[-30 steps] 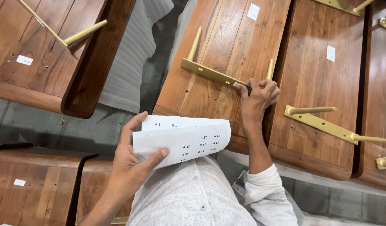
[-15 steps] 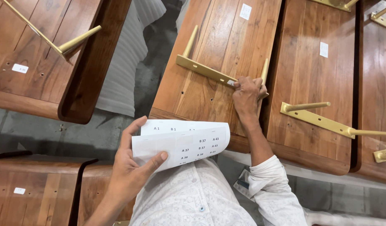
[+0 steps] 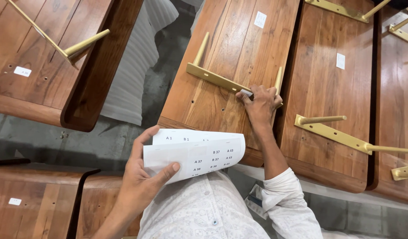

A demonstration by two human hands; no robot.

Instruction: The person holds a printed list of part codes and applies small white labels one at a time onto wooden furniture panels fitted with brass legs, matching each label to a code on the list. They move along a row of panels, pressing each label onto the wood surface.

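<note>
Holding a curled sheet of labels [image 3: 199, 155] close to the body, the left hand [image 3: 140, 181] pinches it between thumb and fingers. Beyond and to its right, the right hand [image 3: 260, 102] presses fingertips together on a small white sticker [image 3: 245, 93] against the brass bracket [image 3: 221, 79], whose long axis runs diagonally across the wooden panel [image 3: 221, 57].

White label sheet [image 3: 199, 155] curled; small white sticker [image 3: 245, 93] on brass bracket [image 3: 217, 79].

Folded white label sheet [image 3: 195, 155] in left hand [image 3: 140, 181]; small white stickers [image 3: 260, 19] on wooden panels.
</note>
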